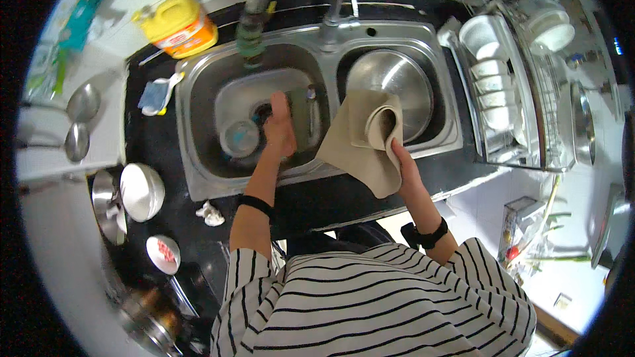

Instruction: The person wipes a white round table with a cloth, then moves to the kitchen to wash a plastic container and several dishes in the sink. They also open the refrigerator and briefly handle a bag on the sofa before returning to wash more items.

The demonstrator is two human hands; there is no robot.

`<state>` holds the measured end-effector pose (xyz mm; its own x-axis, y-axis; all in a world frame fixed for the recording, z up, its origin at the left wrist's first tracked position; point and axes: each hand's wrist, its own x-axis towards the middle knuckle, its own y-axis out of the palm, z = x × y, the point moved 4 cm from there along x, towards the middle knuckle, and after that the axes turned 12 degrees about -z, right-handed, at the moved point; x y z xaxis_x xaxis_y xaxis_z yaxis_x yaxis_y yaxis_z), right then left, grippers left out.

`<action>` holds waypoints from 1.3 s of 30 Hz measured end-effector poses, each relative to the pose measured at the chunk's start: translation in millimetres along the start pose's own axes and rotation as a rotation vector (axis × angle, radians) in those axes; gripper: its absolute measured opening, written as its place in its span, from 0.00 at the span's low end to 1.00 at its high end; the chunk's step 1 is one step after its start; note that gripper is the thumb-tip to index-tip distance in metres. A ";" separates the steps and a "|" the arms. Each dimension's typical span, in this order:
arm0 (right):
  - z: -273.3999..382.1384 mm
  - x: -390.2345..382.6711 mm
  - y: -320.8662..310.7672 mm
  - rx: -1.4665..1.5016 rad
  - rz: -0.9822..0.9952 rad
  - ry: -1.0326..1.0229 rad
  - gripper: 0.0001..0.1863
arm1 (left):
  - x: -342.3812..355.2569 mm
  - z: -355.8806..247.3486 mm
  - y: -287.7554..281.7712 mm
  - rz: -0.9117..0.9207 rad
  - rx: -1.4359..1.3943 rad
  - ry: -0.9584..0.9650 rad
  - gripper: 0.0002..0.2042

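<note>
My left hand (pixel 280 125) is over the left basin (pixel 202 106) of a steel double sink, seen edge-on with its fingers stretched out. No held thing shows in it; a greyish-green flat patch beside it is too unclear to name. My right hand (pixel 405 166) grips the edge of a beige cloth (pixel 360 158), which is folded over and curled into a loop at the top. The cloth hangs over the sink's divider and front rim. Behind it, a large round steel pot or bowl (pixel 390 73) sits in the right basin, partly covered by the cloth.
A small clear bowl (pixel 239 139) lies in the left basin under the faucet (pixel 250 33). A yellow jug (pixel 177 26) and a blue-grey cloth (pixel 157 96) are at the left. White bowls (pixel 142 192) stand nearer. To the right is a dish rack (pixel 493 92) with stacked bowls.
</note>
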<state>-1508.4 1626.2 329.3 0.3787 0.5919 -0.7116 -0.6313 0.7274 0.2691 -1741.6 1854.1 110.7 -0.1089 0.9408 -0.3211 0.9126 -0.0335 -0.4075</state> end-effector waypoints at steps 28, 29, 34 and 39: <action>-257.0 -212.1 140.1 -1.247 1.351 0.167 0.23 | -718.0 178.0 -475.4 -1.235 -0.404 -0.651 0.19; -254.3 -203.9 131.9 -1.318 1.295 0.138 0.24 | -738.2 201.2 -475.6 -1.411 -0.375 -0.749 0.26; -186.0 -159.1 97.0 -1.440 1.155 -0.374 0.24 | -748.7 310.6 -476.2 -1.154 0.822 -0.737 0.35; -41.0 -107.7 87.6 -1.608 0.752 -0.884 0.16 | -736.4 362.7 -486.1 -1.005 0.943 -0.754 0.35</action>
<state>-1632.2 1612.0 402.9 -0.3567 0.9213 -0.1548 -0.5255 -0.3349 -0.7821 -2248.0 1055.2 235.2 -0.9240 0.3370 0.1805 -0.1857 0.0170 -0.9825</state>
